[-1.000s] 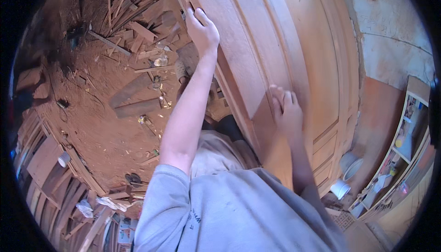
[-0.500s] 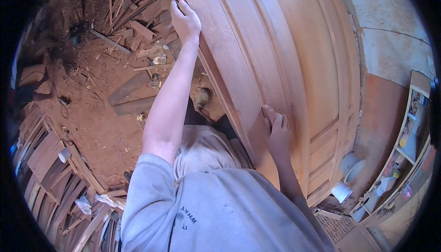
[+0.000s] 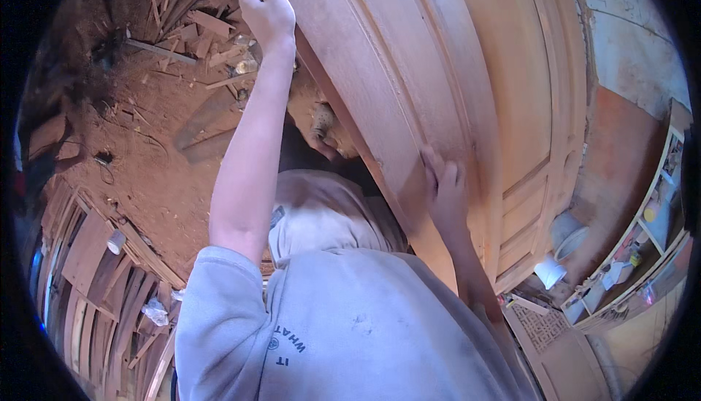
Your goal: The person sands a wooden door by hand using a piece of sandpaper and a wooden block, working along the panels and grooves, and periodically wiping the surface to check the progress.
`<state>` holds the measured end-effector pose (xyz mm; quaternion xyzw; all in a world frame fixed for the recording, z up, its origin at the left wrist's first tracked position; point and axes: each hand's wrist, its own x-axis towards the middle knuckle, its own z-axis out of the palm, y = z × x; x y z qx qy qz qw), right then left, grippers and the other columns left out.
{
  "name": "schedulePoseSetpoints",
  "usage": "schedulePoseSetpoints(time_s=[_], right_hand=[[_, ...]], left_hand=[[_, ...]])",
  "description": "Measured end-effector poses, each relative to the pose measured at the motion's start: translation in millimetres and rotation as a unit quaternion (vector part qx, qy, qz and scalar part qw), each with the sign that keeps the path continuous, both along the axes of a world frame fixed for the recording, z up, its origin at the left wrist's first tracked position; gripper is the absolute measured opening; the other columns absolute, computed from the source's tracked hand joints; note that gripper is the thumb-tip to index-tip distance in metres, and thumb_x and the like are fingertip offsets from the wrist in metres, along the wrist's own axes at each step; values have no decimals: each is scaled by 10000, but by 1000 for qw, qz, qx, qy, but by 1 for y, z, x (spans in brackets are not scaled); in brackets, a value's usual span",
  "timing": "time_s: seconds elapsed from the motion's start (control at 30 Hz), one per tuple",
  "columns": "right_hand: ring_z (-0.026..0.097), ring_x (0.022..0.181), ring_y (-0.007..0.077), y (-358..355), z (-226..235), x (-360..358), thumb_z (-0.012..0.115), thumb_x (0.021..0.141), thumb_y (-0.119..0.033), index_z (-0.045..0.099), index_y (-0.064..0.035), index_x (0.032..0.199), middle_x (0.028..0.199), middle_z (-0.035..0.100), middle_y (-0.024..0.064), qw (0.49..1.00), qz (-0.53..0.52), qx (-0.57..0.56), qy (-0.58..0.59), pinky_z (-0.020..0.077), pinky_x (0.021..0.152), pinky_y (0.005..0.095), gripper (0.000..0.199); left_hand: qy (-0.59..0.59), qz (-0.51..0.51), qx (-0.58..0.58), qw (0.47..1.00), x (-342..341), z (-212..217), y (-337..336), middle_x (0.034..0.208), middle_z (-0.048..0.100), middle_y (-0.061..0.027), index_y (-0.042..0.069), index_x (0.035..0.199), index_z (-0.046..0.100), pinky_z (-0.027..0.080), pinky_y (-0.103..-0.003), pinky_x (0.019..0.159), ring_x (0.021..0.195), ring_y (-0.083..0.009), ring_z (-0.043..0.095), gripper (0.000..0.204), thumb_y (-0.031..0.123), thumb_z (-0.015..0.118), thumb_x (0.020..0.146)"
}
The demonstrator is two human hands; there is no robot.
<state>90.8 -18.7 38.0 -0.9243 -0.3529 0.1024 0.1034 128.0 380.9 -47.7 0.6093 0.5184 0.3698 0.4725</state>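
My left hand (image 3: pixel 266 10) reaches far out with fingers curled over the near edge of the panelled wooden door (image 3: pixel 438 72), which fills the upper middle of the view, standing over the sawdust-strewn floor (image 3: pixel 146 160). My right hand (image 3: pixel 445 193) lies open and flat against a raised moulding lower down. One hand grips and one braces, probably to keep the door steady. Timber offcuts (image 3: pixel 95 284) lie left.
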Motion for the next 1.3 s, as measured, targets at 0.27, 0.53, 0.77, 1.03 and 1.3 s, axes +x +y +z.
schedulePoseSetpoints(time_s=[0.27, 0.53, 0.77, 1.03, 1.3], right_hand=[[642, 963, 359, 202, 9, 92, 597, 941, -180, 554, -29, 1033, 973, 638, 174, 995, 43, 45, -77, 485, 854, 479, 182], [598, 906, 332, 98, 18, 43, 602, 967, -90, 658, -112, 1234, 963, 628, 114, 998, 50, 26, -3, 494, 810, 456, 274], [577, 816, 322, -31, 11, -5, 685, 925, -228, 624, -70, 1070, 842, 580, 133, 995, 34, -69, -64, 408, 741, 473, 222], [654, 1030, 324, 303, 0, 115, 588, 977, -293, 580, -58, 1070, 1036, 661, 135, 989, 39, -22, -140, 444, 893, 522, 253], [671, 977, 358, 369, 6, 161, 528, 1000, -280, 603, -87, 1089, 1050, 673, 141, 991, 56, 47, -116, 467, 879, 535, 225]], left_hand=[[-51, -19, -9, 998, 9, 16, -12, 1407, 536, -262, -97, 1416, 439, 381, -392, 1108, 1315, -355, 509, 569, 334, 392, 1048], [-12, 3, 22, 1000, 5, -3, -1, 1400, 544, -273, -71, 1426, 446, 391, -408, 1098, 1290, -378, 534, 565, 351, 387, 1055], [-45, 27, -1, 999, 9, 16, -8, 1386, 556, -277, -64, 1416, 463, 415, -427, 1072, 1278, -403, 540, 482, 263, 397, 1068], [-54, 16, -51, 997, -2, 20, -8, 1441, 507, -277, -64, 1452, 429, 386, -413, 1111, 1340, -363, 503, 477, 227, 407, 1075], [-21, 9, -56, 998, 12, 18, -12, 1398, 522, -305, -104, 1392, 463, 389, -448, 1098, 1303, -432, 504, 471, 237, 423, 1069]])
